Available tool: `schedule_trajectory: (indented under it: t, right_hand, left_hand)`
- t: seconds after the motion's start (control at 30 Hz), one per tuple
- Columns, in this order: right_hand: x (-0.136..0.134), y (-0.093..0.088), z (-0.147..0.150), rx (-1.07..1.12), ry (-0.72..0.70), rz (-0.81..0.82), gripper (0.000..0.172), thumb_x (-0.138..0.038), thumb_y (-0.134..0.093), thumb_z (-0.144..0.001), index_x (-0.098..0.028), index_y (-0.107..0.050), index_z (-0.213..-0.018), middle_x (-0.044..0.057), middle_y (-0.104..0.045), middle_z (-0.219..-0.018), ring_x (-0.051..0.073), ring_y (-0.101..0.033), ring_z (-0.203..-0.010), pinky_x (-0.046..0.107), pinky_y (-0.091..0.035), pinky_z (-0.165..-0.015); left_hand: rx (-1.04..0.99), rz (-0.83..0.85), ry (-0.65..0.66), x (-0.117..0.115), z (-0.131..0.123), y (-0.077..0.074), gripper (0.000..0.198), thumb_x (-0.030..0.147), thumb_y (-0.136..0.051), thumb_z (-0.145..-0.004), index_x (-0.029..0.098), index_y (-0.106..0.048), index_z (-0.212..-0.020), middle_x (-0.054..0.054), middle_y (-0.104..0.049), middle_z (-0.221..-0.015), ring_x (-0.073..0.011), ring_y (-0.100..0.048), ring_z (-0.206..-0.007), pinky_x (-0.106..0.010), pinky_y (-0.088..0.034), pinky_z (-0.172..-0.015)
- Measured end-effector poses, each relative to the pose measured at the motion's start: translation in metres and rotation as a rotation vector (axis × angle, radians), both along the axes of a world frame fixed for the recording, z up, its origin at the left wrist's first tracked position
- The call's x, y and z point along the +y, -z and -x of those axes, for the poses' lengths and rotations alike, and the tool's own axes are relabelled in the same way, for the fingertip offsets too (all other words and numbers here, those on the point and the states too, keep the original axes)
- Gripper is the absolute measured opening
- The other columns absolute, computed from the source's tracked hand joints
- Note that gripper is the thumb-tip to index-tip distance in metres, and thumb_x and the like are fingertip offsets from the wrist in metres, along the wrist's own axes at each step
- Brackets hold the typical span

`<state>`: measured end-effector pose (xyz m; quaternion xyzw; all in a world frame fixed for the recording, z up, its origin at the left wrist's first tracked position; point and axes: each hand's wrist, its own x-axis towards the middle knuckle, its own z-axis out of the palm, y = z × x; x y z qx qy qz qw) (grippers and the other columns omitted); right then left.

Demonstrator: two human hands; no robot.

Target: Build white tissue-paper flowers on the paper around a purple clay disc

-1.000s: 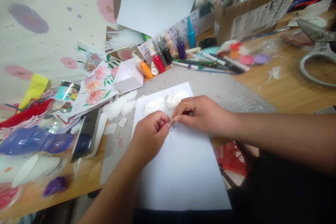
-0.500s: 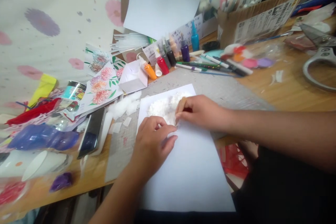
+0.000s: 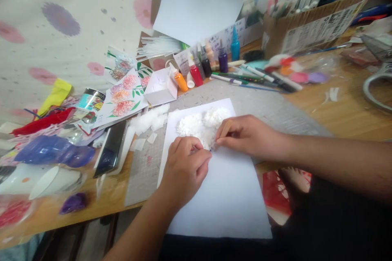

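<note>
A white sheet of paper [image 3: 220, 200] hangs partly over the table's front edge. Fluffy white clumps [image 3: 190, 124] made of small crinkled bits lie on its upper part. My left hand [image 3: 187, 167] rests on the sheet at the lower left of the clumps, thumb and forefinger closed in a pinch. From the right, my right hand [image 3: 241, 133] reaches to the lowest clump, its fingertips pinched together at the clump's edge. Anything between the fingertips of either hand is too small to make out.
Beneath the sheet lies a grey cutting mat [image 3: 294, 118]. White scraps [image 3: 153, 120] and a phone [image 3: 112, 149] are on the left. Paint bottles [image 3: 196, 71], pens [image 3: 257, 79] and a cardboard box [image 3: 315, 28] stand or lie behind. Scissors [image 3: 378, 89] are at the right.
The view has shifted slightly, so most things sit further right. My left thumb and forefinger have closed together. My right hand has drawn a little away from the upper clump, uncovering it.
</note>
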<state>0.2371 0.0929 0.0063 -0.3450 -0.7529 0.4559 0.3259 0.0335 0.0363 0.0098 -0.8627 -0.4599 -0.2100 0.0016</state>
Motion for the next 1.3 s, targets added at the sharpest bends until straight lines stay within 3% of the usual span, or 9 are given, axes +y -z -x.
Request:
schedule_trajectory:
  t: [0.2, 0.37, 0.57, 0.83, 0.97, 1.13, 1.3]
  right_hand:
    - [-0.004, -0.002, 0.003, -0.029, -0.078, -0.086, 0.014, -0.012, -0.060, -0.080, -0.022, -0.070, -0.074, -0.002, -0.074, -0.082, 0.012, -0.068, -0.079, 0.023, -0.049, -0.074]
    - [-0.004, -0.005, 0.002, -0.015, -0.106, -0.029, 0.012, -0.014, -0.063, -0.078, -0.022, -0.070, -0.074, -0.003, -0.074, -0.082, 0.013, -0.069, -0.078, 0.023, -0.050, -0.073]
    - [-0.005, -0.007, -0.001, 0.044, 0.010, 0.048, 0.014, -0.018, -0.060, -0.077, -0.020, -0.063, -0.064, 0.000, -0.073, -0.079, 0.015, -0.068, -0.074, 0.027, -0.051, -0.069]
    - [-0.006, -0.001, 0.005, -0.053, -0.060, -0.112, 0.014, -0.011, -0.060, -0.080, -0.020, -0.071, -0.075, -0.002, -0.074, -0.082, 0.012, -0.068, -0.078, 0.022, -0.049, -0.072]
    - [-0.005, -0.003, 0.004, -0.038, -0.069, -0.078, 0.013, -0.013, -0.061, -0.079, -0.020, -0.071, -0.075, -0.002, -0.074, -0.081, 0.012, -0.068, -0.077, 0.022, -0.050, -0.072]
    - [-0.001, -0.004, 0.000, 0.033, 0.056, 0.015, 0.011, -0.020, -0.062, -0.077, -0.019, -0.068, -0.069, 0.001, -0.074, -0.079, 0.014, -0.068, -0.073, 0.023, -0.051, -0.068]
    - [0.001, -0.004, 0.001, 0.018, 0.035, -0.005, 0.011, -0.019, -0.062, -0.077, -0.020, -0.067, -0.067, 0.000, -0.073, -0.077, 0.014, -0.067, -0.071, 0.024, -0.050, -0.067]
  left_hand:
    - [-0.051, 0.018, -0.004, -0.001, 0.004, 0.000, 0.015, 0.006, -0.058, -0.079, 0.018, -0.065, -0.085, -0.005, -0.055, -0.094, -0.0189, -0.051, -0.087, -0.036, -0.046, -0.079]
    - [-0.034, 0.041, 0.015, 0.000, 0.005, -0.001, 0.017, 0.006, -0.058, -0.080, 0.019, -0.066, -0.088, -0.005, -0.055, -0.094, -0.0187, -0.051, -0.088, -0.036, -0.046, -0.079]
    - [0.002, 0.008, 0.023, -0.001, 0.008, 0.002, 0.021, 0.004, -0.058, -0.079, 0.021, -0.068, -0.083, -0.005, -0.054, -0.096, -0.0194, -0.050, -0.090, -0.036, -0.045, -0.080]
    - [-0.003, 0.040, 0.005, -0.003, 0.010, -0.002, 0.018, 0.006, -0.057, -0.079, 0.020, -0.067, -0.082, -0.006, -0.055, -0.099, -0.0201, -0.051, -0.093, -0.037, -0.044, -0.083]
    - [-0.019, 0.059, 0.014, -0.003, 0.009, -0.002, 0.017, 0.007, -0.057, -0.081, 0.020, -0.067, -0.086, -0.006, -0.054, -0.099, -0.0200, -0.051, -0.094, -0.037, -0.044, -0.083]
    - [-0.002, 0.058, 0.005, -0.003, 0.010, 0.000, 0.016, 0.010, -0.058, -0.082, 0.021, -0.068, -0.087, -0.005, -0.055, -0.100, -0.0206, -0.050, -0.094, -0.038, -0.043, -0.084]
    - [-0.019, 0.067, 0.006, -0.002, 0.011, -0.001, 0.016, 0.010, -0.057, -0.082, 0.021, -0.068, -0.086, -0.005, -0.055, -0.100, -0.0201, -0.050, -0.095, -0.037, -0.042, -0.084]
